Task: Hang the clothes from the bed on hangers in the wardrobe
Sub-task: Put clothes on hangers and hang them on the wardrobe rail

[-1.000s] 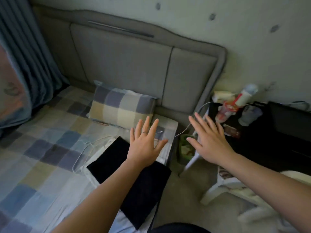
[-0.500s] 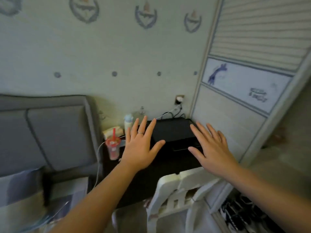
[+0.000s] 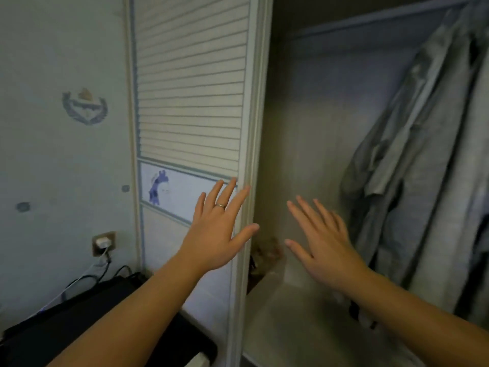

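Left hand (image 3: 214,235) at wardrobe door edge (image 3: 248,115)

On my feed, a pale wall (image 3: 53,154) is filling the left side, carrying a printed blue-grey crest (image 3: 84,106), a dark dot (image 3: 23,207) and a smaller dot (image 3: 125,188). Lower down, a wall socket (image 3: 104,238) is holding a white plug (image 3: 101,244). Cables (image 3: 87,276) are trailing from it onto a black unit (image 3: 79,313) lying along the bottom left. A white edge (image 3: 198,362) is peeking out just beside it, possibly a chair.
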The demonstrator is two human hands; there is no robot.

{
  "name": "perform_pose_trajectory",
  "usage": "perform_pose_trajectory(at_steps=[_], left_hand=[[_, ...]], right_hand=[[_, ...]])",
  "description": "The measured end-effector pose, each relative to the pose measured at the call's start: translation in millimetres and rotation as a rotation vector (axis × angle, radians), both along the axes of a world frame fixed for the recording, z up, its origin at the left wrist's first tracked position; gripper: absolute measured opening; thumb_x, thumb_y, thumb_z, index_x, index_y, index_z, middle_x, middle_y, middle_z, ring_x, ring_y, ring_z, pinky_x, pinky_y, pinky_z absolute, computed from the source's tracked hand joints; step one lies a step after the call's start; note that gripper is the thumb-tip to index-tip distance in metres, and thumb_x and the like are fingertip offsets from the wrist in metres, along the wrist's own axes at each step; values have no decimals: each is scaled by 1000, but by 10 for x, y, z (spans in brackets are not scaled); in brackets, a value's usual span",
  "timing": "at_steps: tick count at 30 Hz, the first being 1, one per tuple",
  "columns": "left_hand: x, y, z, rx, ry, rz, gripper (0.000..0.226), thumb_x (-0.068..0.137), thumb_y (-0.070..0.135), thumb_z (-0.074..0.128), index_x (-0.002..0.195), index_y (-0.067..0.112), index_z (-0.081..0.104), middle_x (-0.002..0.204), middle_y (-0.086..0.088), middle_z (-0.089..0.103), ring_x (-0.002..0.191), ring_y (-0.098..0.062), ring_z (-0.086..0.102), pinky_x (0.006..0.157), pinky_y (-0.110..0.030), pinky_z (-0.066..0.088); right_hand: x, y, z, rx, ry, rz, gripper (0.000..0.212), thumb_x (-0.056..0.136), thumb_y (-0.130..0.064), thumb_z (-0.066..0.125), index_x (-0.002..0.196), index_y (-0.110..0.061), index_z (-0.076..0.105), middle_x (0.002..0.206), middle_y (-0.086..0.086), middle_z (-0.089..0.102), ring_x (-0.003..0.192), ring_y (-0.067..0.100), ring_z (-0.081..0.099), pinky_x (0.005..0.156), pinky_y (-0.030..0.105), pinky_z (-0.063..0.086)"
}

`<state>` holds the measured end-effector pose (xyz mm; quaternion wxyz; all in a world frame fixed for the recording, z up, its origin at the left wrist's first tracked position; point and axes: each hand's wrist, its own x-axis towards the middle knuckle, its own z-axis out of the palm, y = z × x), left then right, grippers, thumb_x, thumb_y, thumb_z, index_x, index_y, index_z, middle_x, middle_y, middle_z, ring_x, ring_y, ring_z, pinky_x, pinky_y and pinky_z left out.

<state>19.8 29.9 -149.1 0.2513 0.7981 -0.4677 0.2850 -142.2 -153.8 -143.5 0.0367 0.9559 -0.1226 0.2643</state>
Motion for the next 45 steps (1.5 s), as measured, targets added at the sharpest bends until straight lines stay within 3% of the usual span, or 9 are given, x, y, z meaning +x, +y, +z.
perform_pose_trajectory(at_steps=[4,9,13,16,19,26,37,42,45], left_hand=[[21,-765,438,-16,-96,-100,76,90,75,17,156,41,-1,166,10,-9,151,-14,-15,121,-40,-8],[51,-1562,931,-58,-176,-214,79,89,75,16,157,38,4,167,7,0,153,-18,-7,122,-41,-3],[94,-2220,1238,-79,-205,-303,77,91,74,18,157,38,1,167,6,-1,153,-20,-6,120,-40,-2],[135,-2667,1473,-113,-173,-401,78,89,75,17,156,40,1,166,7,-1,152,-18,-6,124,-45,5],[157,-3096,1790,-125,-146,-482,84,81,78,11,156,40,2,166,8,-1,152,-16,-5,123,-44,7],[277,-3964,2362,-136,-7,-680,71,96,65,35,157,39,7,166,8,4,152,-16,0,121,-39,7],[334,-4927,2711,-47,52,-906,75,95,65,40,157,32,13,164,5,18,149,-23,20,119,-45,25],[263,-5185,2748,-53,81,-1023,81,89,72,40,156,36,14,164,4,22,148,-25,26,119,-43,28],[237,-5336,2753,-68,114,-1067,90,78,82,35,154,38,18,162,5,27,147,-23,30,117,-44,32]], right_hand=[[-137,-456,475,-55,-62,-100,75,81,-74,3,148,-46,-16,161,-16,-13,149,17,-12,119,47,0],[-261,-816,1073,-128,-198,-224,79,83,-71,10,154,-38,3,163,-10,3,150,22,0,119,51,4],[-306,-1052,1539,-220,-240,-352,75,87,-70,11,154,-38,-1,163,-11,-4,150,20,-6,119,50,2],[-305,-1226,1874,-268,-247,-439,69,96,-63,26,154,-38,-2,163,-11,-5,149,19,-9,119,51,0],[-274,-1424,2256,-340,-275,-520,68,96,-62,28,154,-38,0,163,-11,-2,149,20,-6,119,50,1],[-176,-1935,3043,-421,-330,-714,62,96,-57,36,151,-33,21,156,-8,28,144,20,22,112,48,19],[297,-2665,3681,-376,-189,-1045,40,93,-43,45,123,-17,50,131,7,55,120,31,51,99,49,30],[457,-2914,3784,-521,-151,-1164,13,86,-13,51,98,-18,52,113,9,62,107,32,58,97,45,29],[480,-3001,3843,-550,-183,-1179,20,86,-6,48,101,-16,56,111,9,62,104,33,60,98,44,29]])
